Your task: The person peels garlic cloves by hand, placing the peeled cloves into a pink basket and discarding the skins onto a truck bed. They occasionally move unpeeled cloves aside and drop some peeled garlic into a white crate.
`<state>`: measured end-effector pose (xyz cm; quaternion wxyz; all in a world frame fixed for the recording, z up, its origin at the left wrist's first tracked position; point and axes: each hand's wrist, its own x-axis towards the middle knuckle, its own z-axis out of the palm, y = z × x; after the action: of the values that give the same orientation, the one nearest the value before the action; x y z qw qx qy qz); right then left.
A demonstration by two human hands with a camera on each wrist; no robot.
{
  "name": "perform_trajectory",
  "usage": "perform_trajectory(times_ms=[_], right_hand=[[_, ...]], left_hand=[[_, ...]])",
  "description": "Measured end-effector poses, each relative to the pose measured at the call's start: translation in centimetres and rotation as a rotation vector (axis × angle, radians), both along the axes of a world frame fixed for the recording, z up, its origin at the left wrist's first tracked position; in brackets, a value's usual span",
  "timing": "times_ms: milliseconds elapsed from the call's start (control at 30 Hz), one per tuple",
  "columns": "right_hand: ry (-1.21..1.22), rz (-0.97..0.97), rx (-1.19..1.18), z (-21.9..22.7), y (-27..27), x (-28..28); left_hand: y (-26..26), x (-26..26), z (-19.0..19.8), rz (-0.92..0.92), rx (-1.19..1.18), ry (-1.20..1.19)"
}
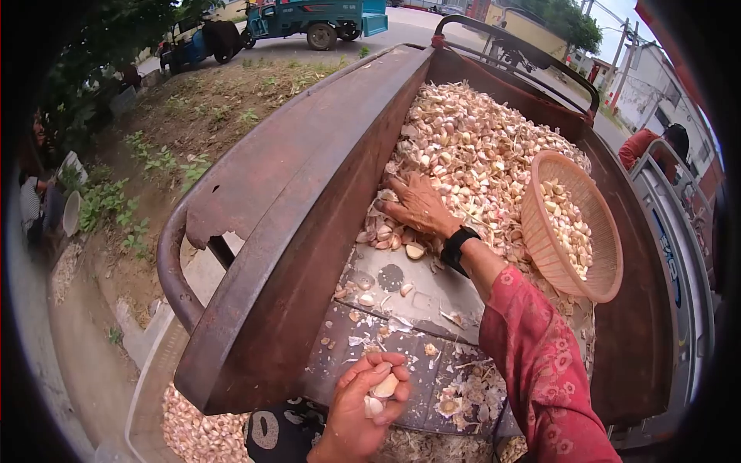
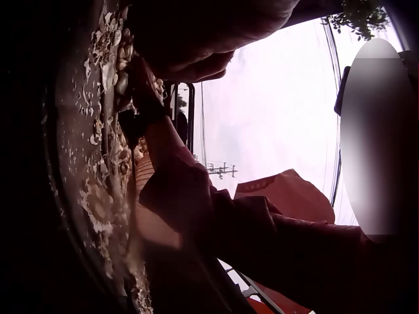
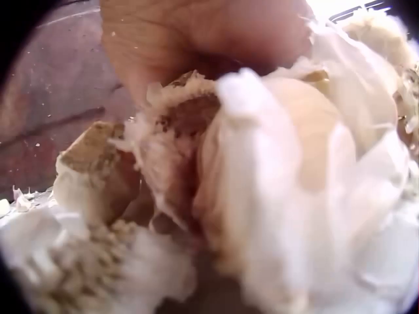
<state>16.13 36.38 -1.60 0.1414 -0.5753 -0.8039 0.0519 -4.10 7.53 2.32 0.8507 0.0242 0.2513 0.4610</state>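
Note:
In the head view my left hand is held palm up near the front of the metal bed, its fingers curled round a couple of pale garlic cloves. My right hand, with a black band at the wrist, reaches into the near left edge of a big heap of garlic cloves. Its fingers stretch out over the cloves, and the tips are partly hidden among them. Close up in the right wrist view, papery garlic blocks the fingers of the right hand. The left wrist view is dark.
A pink plastic basket with cloves leans tilted on the heap's right side. Rusty bed walls rise on both sides. Skins and loose bits litter the boards in front. Below left stands a pale crate of cloves.

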Motion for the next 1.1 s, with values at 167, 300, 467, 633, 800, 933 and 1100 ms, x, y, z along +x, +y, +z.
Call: perform_trajectory(times_ms=[167, 300, 467, 633, 800, 933, 1100], right_hand=[[-0.024, 0.225, -0.038, 1.7, -9.9, 0.7], [-0.093, 0.303, 0.010, 0.9, -17.6, 3.0], [-0.223, 0.311, -0.076, 2.9, -25.5, 5.8], [-0.179, 0.219, -0.229, 3.7, -29.4, 9.4], [-0.166, 0.286, -0.058, 7.8, -28.2, 8.3], [0.164, 0.189, 0.065, 6.3, -22.0, 3.5], [0.068, 0.084, -0.055, 2.2, -17.9, 0.9]], left_hand=[[0.1, -0.1, -0.7, 0.096, 0.010, 0.023], [0.0, -0.6, -1.6, 0.149, 0.004, -0.011], [0.1, -0.6, -2.5, 0.178, 0.095, 0.117], [-0.3, -0.8, -2.1, 0.240, 0.110, 0.196], [-0.3, -0.9, -2.2, 0.258, 0.146, 0.251], [0.3, -0.4, -2.3, 0.212, 0.218, 0.258], [0.9, -1.2, -3.4, 0.132, 0.212, 0.239]])
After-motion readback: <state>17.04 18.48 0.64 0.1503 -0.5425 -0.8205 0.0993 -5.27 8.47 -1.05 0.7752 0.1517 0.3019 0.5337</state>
